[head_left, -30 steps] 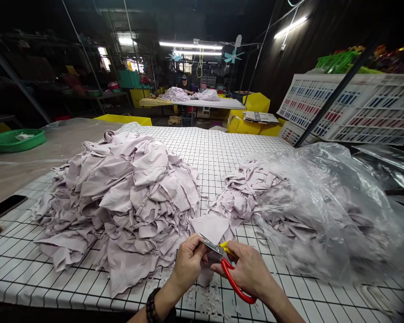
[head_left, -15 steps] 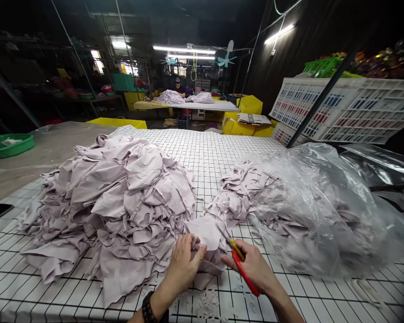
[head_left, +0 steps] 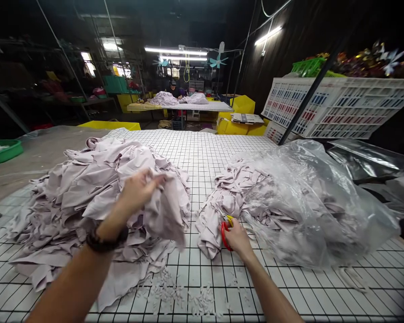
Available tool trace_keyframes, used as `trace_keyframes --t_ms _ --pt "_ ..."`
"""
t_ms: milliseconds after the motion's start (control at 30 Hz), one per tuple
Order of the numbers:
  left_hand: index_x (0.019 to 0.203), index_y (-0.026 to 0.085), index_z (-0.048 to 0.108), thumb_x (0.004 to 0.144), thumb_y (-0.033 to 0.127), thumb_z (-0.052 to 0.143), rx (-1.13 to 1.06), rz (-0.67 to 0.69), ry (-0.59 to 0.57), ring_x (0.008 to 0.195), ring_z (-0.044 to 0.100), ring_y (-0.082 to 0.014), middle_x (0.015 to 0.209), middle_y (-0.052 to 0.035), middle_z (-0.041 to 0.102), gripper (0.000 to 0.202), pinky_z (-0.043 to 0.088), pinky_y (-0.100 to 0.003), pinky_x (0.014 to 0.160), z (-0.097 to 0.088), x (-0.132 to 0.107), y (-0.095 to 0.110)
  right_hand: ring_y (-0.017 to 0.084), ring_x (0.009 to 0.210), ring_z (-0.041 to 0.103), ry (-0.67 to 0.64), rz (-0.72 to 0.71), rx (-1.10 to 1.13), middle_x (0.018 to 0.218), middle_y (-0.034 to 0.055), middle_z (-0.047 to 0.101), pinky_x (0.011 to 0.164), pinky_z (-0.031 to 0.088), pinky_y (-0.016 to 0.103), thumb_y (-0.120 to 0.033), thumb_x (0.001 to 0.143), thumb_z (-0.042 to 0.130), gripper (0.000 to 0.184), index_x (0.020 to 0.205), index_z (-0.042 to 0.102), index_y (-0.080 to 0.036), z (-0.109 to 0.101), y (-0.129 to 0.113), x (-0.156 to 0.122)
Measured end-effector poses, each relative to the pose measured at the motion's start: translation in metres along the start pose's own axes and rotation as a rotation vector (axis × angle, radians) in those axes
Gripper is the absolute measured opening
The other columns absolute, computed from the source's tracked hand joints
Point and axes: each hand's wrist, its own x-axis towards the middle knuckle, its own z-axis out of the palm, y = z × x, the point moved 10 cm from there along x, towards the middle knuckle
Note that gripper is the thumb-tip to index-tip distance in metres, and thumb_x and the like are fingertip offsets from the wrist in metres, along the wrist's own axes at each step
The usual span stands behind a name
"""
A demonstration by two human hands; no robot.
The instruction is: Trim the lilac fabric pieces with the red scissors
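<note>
My left hand (head_left: 138, 190) is raised over the big heap of pale lilac fabric pieces (head_left: 87, 197) and grips one lilac piece (head_left: 166, 211) that hangs down from its fingers. My right hand (head_left: 237, 237) rests lower, at the near edge of the smaller fabric heap (head_left: 235, 193), closed on red-handled scissors (head_left: 225, 229) with their blades pointing into that heap. A dark bracelet sits on my left wrist.
A clear plastic bag (head_left: 316, 202) holds more lilac fabric on the right. Small fabric trimmings (head_left: 188, 296) lie on the white gridded table (head_left: 205, 148). A green tray (head_left: 2, 150) sits far left, white crates (head_left: 336, 107) at back right, a person at a distant table (head_left: 178, 105).
My left hand let go of the small piece near the scissors, swung up and left onto the big heap and grabbed another piece. My right hand moved forward to the smaller heap with the scissors.
</note>
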Motion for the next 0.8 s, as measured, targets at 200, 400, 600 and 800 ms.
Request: trace_keyframes --t_ms 200,400,600,800 --pt "0.102 0.005 0.053 0.092 0.041 0.039 0.481 0.197 0.364 0.089 0.056 -0.0215 0.094 -0.0105 0.061 0.039 0.037 -0.029 0.077 -0.084 0.105 0.052 0.021 0.075 0.058 -0.005 -0.035 0.102 0.077 0.003 0.061 0.069 0.042 0.03 -0.031 0.074 0.055 0.028 0.098 0.059 -0.017 0.011 -0.019 0.011" --pt "0.12 0.005 0.048 0.081 0.039 0.061 0.507 0.18 0.288 0.112 0.044 -0.0392 0.129 -0.0274 0.044 0.054 0.035 -0.049 0.09 -0.016 0.08 0.046 0.012 0.061 0.049 -0.197 -0.107 0.351 0.071 -0.003 0.052 0.057 0.041 0.022 -0.026 0.078 0.052 0.008 0.083 0.051 -0.02 -0.005 -0.055 -0.049" --pt "0.071 0.012 0.066 0.077 0.063 0.053 -0.151 -0.052 -1.112 0.062 0.06 -0.0211 0.073 -0.0114 0.067 0.053 0.045 -0.032 0.059 0.218 -0.088 0.01 0.009 0.06 0.038 -0.581 -0.344 0.435 0.07 -0.0043 0.044 0.051 0.03 0.019 -0.005 0.064 0.053 0.021 0.075 0.044 -0.021 0.013 -0.131 -0.138" --pt "0.097 0.012 0.065 0.075 0.037 0.071 -1.051 -0.596 -1.217 0.072 0.065 -0.0149 0.092 -0.0088 0.069 0.034 0.05 -0.029 0.073 0.28 -0.145 -0.001 0.007 0.055 0.034 -0.586 -0.434 0.47 0.066 -0.0058 0.04 0.047 0.025 0.019 -0.002 0.051 0.052 0.029 0.068 0.039 -0.022 0.026 -0.133 -0.153"
